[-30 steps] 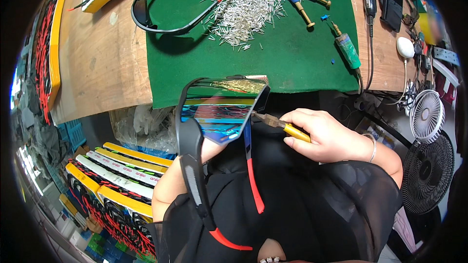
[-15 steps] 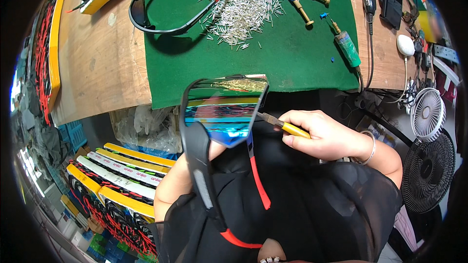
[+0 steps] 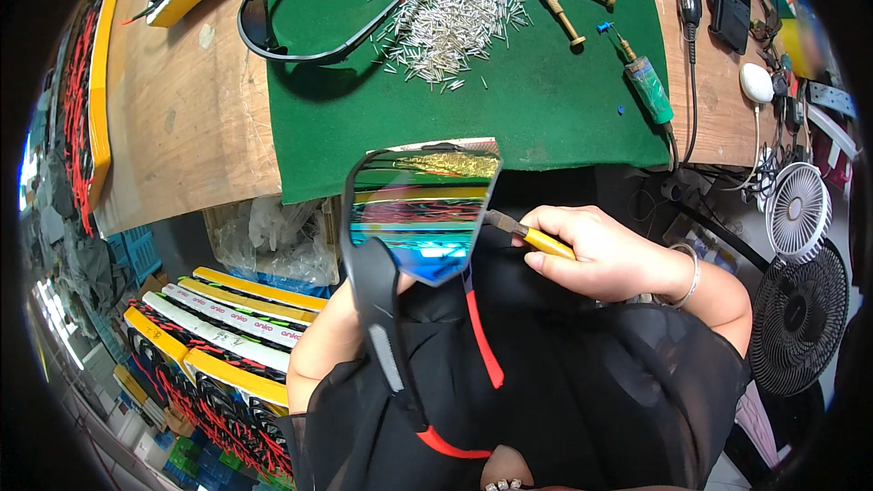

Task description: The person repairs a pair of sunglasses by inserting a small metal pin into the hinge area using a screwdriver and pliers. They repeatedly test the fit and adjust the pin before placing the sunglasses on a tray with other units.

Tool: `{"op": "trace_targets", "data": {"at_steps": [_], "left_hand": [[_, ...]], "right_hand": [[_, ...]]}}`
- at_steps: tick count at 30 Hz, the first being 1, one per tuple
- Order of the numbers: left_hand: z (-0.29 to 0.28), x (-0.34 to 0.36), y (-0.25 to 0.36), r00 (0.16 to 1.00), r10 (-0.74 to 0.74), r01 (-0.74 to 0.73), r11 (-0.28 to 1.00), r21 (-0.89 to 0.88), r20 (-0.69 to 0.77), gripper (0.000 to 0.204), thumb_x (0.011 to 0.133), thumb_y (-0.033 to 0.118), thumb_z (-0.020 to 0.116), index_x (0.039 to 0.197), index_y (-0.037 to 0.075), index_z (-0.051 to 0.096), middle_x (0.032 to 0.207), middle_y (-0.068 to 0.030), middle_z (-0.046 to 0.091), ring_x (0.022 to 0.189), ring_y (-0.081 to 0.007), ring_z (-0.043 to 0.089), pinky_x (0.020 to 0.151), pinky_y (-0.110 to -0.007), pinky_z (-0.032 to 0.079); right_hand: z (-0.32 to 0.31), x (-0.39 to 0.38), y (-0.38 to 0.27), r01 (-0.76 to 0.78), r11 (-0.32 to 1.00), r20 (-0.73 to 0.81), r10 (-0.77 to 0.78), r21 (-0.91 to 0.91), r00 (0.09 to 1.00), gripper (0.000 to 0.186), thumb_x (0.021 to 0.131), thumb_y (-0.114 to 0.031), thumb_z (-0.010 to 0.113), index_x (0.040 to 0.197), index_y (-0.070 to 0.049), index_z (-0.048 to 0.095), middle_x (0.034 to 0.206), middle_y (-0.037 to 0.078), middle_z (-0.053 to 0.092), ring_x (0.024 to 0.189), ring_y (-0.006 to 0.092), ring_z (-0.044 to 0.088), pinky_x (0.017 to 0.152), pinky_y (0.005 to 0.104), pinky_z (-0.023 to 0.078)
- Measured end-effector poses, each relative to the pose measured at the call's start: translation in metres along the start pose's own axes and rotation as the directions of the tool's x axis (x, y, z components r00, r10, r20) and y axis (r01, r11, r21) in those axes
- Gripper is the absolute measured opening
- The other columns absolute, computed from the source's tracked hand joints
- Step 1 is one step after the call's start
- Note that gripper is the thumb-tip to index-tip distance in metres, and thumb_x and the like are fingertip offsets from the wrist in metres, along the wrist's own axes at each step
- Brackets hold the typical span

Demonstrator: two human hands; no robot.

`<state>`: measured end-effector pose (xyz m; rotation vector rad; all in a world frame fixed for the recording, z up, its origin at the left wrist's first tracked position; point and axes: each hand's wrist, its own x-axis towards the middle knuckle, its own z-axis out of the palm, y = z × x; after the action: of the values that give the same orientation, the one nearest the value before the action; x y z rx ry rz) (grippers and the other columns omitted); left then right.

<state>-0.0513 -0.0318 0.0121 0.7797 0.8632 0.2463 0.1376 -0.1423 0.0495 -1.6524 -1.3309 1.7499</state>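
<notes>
A pair of sunglasses [image 3: 423, 209] with a large mirrored lens, dark frame and red temple tips is held up in front of my body. My left hand [image 3: 404, 284] grips it from behind; the lens and one temple hide most of its fingers. In my right hand [image 3: 587, 250], closed fingers wrap round yellow-handled pliers [image 3: 548, 245]. The metal jaws of the pliers point left, close to the lens's right edge. Whether they touch the glasses I cannot tell.
On the green mat [image 3: 364, 127] lie a pile of small metal pins [image 3: 459, 14], another glasses frame [image 3: 318, 58], blue-handled screwdrivers [image 3: 556, 9] and a green-handled tool [image 3: 648, 91]. Trays of glasses [image 3: 214, 336] stand at the left. Two fans [image 3: 798, 214] stand at the right.
The sunglasses have tilted slightly and shifted a little down and right, so the reflections in the lens differ. My right hand with the pliers has barely moved.
</notes>
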Motion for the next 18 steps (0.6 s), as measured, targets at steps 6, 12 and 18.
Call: {"op": "trace_targets", "data": {"at_steps": [6,12,18], "left_hand": [[-0.009,0.013,0.017,0.939,-0.305,0.292,0.951,0.101,0.161,0.015,0.085,0.016,0.057,0.085,0.001,0.056,0.068,-0.0012,0.056,0.051,-0.0032,0.046,0.046,-0.017,0.036],[-0.002,0.012,0.008,0.996,-0.031,-0.001,0.937,0.348,0.086,0.019,0.085,0.016,0.057,0.094,0.000,0.055,0.076,-0.0026,0.058,0.062,-0.0081,0.053,0.057,-0.021,0.043],[0.001,-0.010,-0.002,0.998,0.057,-0.048,0.978,0.206,-0.041,0.014,0.087,0.010,0.051,0.099,0.003,0.056,0.087,-0.0027,0.060,0.079,-0.0121,0.055,0.072,-0.024,0.044]], "right_hand": [[0.012,0.000,0.015,0.253,0.730,-0.213,-0.480,-0.635,0.851,0.027,0.070,-0.011,0.061,0.092,0.000,0.050,0.076,0.012,0.049,0.070,0.0265,0.053,0.063,0.0333,0.045],[0.009,-0.002,0.017,0.241,0.816,-0.204,-0.396,-0.525,0.896,0.027,0.072,-0.012,0.060,0.095,0.000,0.051,0.077,0.013,0.051,0.073,0.0275,0.054,0.065,0.0339,0.046],[0.003,-0.003,0.009,0.175,0.965,-0.085,-0.195,-0.197,0.977,0.030,0.078,-0.019,0.056,0.099,0.001,0.051,0.083,0.017,0.055,0.079,0.0312,0.056,0.070,0.0369,0.046]]}}
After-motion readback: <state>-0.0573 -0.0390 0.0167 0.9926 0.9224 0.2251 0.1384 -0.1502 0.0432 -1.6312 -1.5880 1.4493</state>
